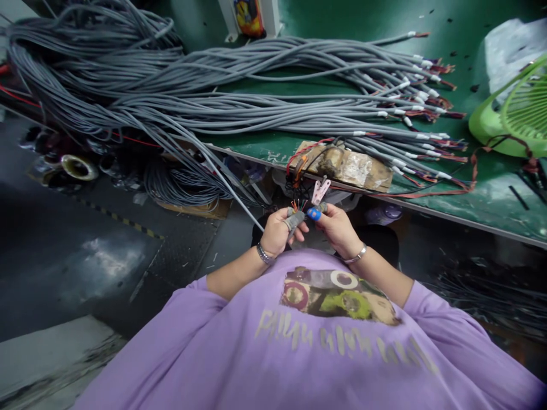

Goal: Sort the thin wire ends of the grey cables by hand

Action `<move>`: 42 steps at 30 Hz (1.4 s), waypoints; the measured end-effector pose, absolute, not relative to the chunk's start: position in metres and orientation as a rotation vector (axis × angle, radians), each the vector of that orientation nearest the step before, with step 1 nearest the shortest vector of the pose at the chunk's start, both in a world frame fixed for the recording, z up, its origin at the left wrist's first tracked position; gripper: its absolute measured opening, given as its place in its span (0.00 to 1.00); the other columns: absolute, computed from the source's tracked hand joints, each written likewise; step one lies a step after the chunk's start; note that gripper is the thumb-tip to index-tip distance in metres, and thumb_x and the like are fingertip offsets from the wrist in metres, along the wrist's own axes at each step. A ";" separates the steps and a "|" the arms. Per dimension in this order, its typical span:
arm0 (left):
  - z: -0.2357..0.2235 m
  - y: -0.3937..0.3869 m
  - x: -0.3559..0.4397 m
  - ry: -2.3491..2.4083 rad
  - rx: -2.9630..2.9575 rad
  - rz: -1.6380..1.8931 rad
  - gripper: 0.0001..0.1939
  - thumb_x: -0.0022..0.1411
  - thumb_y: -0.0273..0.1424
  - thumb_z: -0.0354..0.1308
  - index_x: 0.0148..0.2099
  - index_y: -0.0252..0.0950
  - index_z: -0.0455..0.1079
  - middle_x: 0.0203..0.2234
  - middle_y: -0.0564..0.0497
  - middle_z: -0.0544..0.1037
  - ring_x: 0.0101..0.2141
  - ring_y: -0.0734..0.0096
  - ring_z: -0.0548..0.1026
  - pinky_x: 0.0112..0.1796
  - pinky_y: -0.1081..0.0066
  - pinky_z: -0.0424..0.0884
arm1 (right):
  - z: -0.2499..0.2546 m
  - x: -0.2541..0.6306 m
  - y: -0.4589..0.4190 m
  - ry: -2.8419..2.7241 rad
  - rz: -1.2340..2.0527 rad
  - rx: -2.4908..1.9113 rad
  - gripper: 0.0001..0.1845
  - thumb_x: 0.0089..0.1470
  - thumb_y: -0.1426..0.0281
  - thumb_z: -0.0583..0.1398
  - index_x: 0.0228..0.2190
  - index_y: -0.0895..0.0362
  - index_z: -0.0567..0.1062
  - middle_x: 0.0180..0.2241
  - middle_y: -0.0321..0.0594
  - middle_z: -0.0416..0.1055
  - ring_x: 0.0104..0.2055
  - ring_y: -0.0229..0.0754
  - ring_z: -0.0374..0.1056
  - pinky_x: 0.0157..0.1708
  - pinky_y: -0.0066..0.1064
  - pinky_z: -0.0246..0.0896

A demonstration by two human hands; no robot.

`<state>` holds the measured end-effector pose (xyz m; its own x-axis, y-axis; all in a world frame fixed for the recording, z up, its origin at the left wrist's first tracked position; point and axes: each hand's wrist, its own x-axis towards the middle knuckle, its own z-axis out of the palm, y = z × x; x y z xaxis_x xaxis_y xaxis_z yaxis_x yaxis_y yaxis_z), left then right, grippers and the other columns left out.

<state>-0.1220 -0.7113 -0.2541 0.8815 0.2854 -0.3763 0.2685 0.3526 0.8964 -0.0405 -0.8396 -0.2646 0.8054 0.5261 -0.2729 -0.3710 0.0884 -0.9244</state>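
Note:
My left hand (280, 229) is closed round the end of a grey cable (241, 203) that slants down from the bench. Thin coloured wires (298, 206) fan out above its fingers, which wear grey finger covers. Close beside it, my right hand (335, 225) has thumb and forefinger pinched together at the wires; a blue cover is on the thumb. Whatever lies between those fingertips is too small to make out. Just above the right hand, a pink clothes peg (320, 191) sits at the bench edge, next to a taped wooden block (346, 165).
Long bundles of grey cables (205, 108) spread over the green bench (307, 17), their stripped ends to the right. A green fan (519, 114) and a plastic bag (510, 54) stand at the right. Below the bench lie coiled cables (183, 185) and a tape roll (79, 167).

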 end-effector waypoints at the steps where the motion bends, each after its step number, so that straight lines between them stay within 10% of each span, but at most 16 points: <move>1: -0.254 -0.711 -0.122 0.533 1.213 0.020 0.23 0.48 0.48 0.67 0.31 0.34 0.66 0.20 0.52 0.77 0.14 0.76 0.72 0.11 0.79 0.55 | -0.264 -0.041 -0.841 -0.161 0.655 -1.337 0.23 0.35 0.54 0.73 0.21 0.56 0.71 0.19 0.30 0.63 0.21 0.31 0.52 0.21 0.27 0.50; 14: -0.250 -0.711 -0.126 0.487 1.360 -0.053 0.19 0.52 0.45 0.65 0.26 0.34 0.67 0.14 0.56 0.71 0.10 0.83 0.61 0.12 0.79 0.51 | -0.259 -0.034 -0.846 -0.336 0.734 -1.368 0.20 0.42 0.56 0.71 0.35 0.54 0.77 0.35 0.37 0.76 0.33 0.39 0.67 0.28 0.28 0.62; 32: -0.247 -0.710 -0.125 0.495 1.379 -0.042 0.20 0.52 0.45 0.66 0.25 0.34 0.67 0.13 0.56 0.70 0.10 0.84 0.60 0.12 0.79 0.50 | -0.262 -0.020 -0.847 0.277 0.752 -0.954 0.21 0.37 0.66 0.72 0.23 0.55 0.65 0.19 0.27 0.63 0.20 0.29 0.57 0.22 0.24 0.57; 42: -0.226 -0.700 -0.119 0.241 1.481 -0.186 0.20 0.51 0.46 0.67 0.28 0.33 0.69 0.13 0.57 0.69 0.10 0.84 0.60 0.12 0.79 0.53 | -0.250 -0.007 -0.844 0.046 0.913 -0.981 0.27 0.48 0.42 0.63 0.28 0.55 0.72 0.26 0.36 0.73 0.24 0.34 0.64 0.24 0.26 0.62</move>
<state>-0.1186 -0.6999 -0.2261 0.9619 0.0241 -0.2722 0.2694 0.0832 0.9594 -0.0065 -0.8436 -0.2504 0.6411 0.6438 -0.4178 -0.6823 0.2290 -0.6942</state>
